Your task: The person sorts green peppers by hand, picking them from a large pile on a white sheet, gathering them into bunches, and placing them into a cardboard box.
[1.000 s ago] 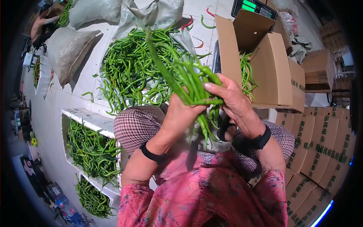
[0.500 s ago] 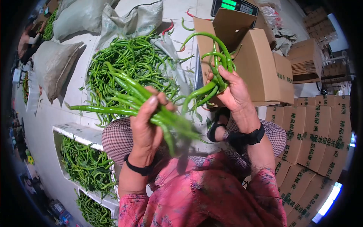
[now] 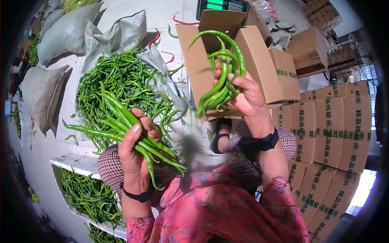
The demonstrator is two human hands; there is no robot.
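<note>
Across hands [image 3: 134, 158], two pepper bunches [image 3: 119, 107] now

Scale [image 3: 223, 5] cut off @ top, carton [image 3: 255, 52] part. hidden behind R hand [image 3: 247, 95], peppers [image 3: 221, 86]

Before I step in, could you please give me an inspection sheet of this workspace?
Surface: pale tiled floor.
Job's things: heap of green peppers; a bunch of long green peppers and a bunch of curved green peppers, both held; open carton.
Clutter: loose red peppers beyond the heap.
Hands: left hand around the long bunch, right hand around the curved bunch.
Cables: nothing seen clearly.
Surroundings: sacks, white boxes of green peppers, printed cartons, device with lit green display.
</note>
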